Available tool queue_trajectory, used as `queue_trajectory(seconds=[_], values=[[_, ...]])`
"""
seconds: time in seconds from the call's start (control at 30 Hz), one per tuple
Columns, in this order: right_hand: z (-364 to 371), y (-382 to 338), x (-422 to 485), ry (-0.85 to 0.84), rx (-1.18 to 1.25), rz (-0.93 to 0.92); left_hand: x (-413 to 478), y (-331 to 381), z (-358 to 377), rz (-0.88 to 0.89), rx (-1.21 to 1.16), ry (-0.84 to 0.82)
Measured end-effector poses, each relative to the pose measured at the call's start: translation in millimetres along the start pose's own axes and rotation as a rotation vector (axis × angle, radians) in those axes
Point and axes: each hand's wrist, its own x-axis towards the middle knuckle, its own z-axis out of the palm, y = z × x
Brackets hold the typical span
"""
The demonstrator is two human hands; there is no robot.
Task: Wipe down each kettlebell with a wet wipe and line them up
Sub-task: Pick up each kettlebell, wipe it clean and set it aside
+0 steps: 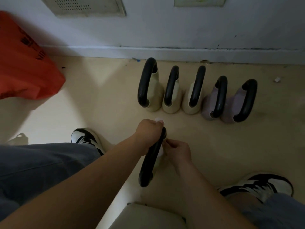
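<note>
A kettlebell (149,164) with a black handle and pale body stands on the floor between my feet. My left hand (148,132) curls round the far end of its handle, and a white wet wipe (159,120) pokes out past the fingers. My right hand (179,150) has its fingers curled against the pale body just right of the handle. Most of that body is hidden by my hands. Along the wall stands a row of kettlebells: three cream ones (152,90) (172,95) (194,95) and two purple-grey ones (212,103) (237,104).
An orange bag (24,63) lies at the left by the wall. My shoes (85,138) (262,185) flank the held kettlebell. A pale cushioned seat (145,217) sits at the bottom edge. A small white scrap (277,79) lies at the far right.
</note>
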Motion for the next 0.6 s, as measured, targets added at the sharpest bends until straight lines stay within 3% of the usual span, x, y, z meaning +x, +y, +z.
queue_trajectory(seconds=[0.1, 0.17, 0.27, 0.37, 0.53, 0.6], values=[[1, 0, -2, 0.001, -0.012, -0.015, -4, 1, 14, 0.105, 0.247, 0.128], [-1, -2, -2, 0.002, -0.004, -0.004, -10, 2, 21, 0.139, 0.337, 0.128], [0, -4, -2, 0.003, -0.023, -0.001, 0, 3, 12, 0.076, 0.231, 0.043], [1, -6, -4, 0.021, -0.064, -0.014, 6, 7, 2, -0.095, -0.071, -0.068], [-3, -5, -5, 0.007, 0.014, 0.016, -14, 0, 7, 0.112, 0.141, 0.096], [-2, -8, -7, 0.001, -0.031, 0.008, -13, -4, 1, 0.112, 0.144, 0.090]])
